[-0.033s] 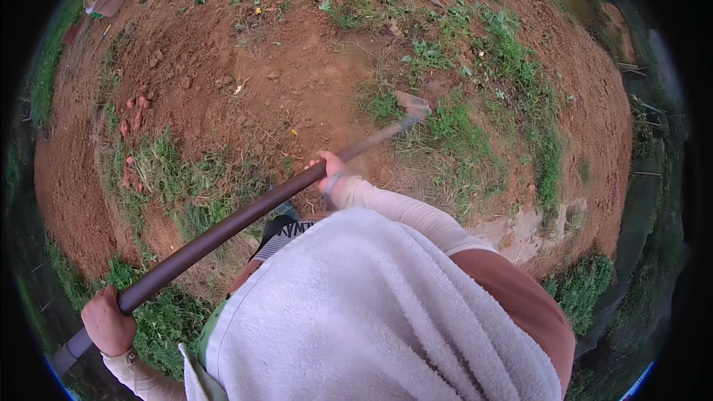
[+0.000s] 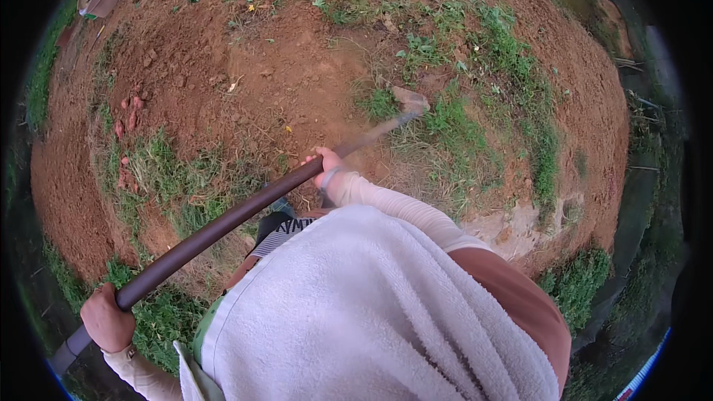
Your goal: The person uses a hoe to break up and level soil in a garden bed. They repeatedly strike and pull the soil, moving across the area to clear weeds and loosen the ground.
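Observation:
A hoe slants across the view, its long dark brown handle [image 2: 223, 225] running from the lower left up to a flat metal blade [image 2: 410, 99] at the upper right. My left hand [image 2: 108, 318] is closed around the handle near its rear end. Farther along, my right hand [image 2: 325, 166] grips the same handle, palm side partly hidden. The blade is slightly blurred and sits beside green weeds [image 2: 457, 120]; whether it touches the soil I cannot tell.
Reddish tubers, like sweet potatoes [image 2: 133, 119], lie in a cluster on the brown soil [image 2: 290, 74] at left. A cardboard box [image 2: 98, 0] stands at the far left. Grass and cut stalks [image 2: 197, 178] cover patches around me. A white towel [image 2: 356, 304] hangs over my front.
The whole view has shifted very slightly. Both hands keep the same hold on the hoe, and its blade stays by the weeds.

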{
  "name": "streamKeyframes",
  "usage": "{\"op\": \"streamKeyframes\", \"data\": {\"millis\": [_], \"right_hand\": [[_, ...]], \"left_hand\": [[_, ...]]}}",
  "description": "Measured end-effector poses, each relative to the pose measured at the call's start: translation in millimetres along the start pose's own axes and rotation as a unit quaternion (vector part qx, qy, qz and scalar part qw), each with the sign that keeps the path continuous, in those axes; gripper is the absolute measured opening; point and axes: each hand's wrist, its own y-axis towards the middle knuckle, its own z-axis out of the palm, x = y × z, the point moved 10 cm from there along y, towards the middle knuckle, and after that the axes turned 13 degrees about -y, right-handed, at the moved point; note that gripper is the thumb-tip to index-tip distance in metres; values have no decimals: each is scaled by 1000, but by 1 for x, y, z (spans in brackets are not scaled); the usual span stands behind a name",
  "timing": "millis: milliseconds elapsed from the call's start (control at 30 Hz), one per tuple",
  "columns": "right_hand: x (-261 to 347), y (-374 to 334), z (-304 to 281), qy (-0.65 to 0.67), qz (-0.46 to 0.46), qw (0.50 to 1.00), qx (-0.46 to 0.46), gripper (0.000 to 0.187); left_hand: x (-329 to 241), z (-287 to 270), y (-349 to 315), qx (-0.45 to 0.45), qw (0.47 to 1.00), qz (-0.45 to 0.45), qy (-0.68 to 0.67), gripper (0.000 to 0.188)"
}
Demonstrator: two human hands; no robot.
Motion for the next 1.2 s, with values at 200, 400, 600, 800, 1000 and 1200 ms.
{"op": "streamKeyframes", "data": {"millis": [200, 400, 600, 800, 1000, 1200], "right_hand": [[67, -30, -37, 17, -75, 997, -19, 24], [211, -35, -112, 7, -241, 970, -25, 13], [176, 20, -122, -13, -177, 981, -80, 12], [9, 12, -45, -6, 0, 1000, -3, 19], [59, 4, -70, -20, -61, 998, -24, 9], [163, -29, -93, -43, -187, 978, -82, 13]], "left_hand": [[-9, 97, 8, 66, 991, 7, -116, 7], [-147, 144, 19, 145, 947, 145, -248, 9], [-158, 96, 20, 168, 951, 129, -226, 9], [-22, 71, 2, 100, 988, 43, -112, 6], [-45, 118, -2, 121, 975, 38, -184, 10], [-120, 125, 2, 161, 950, 84, -253, 9]]}}
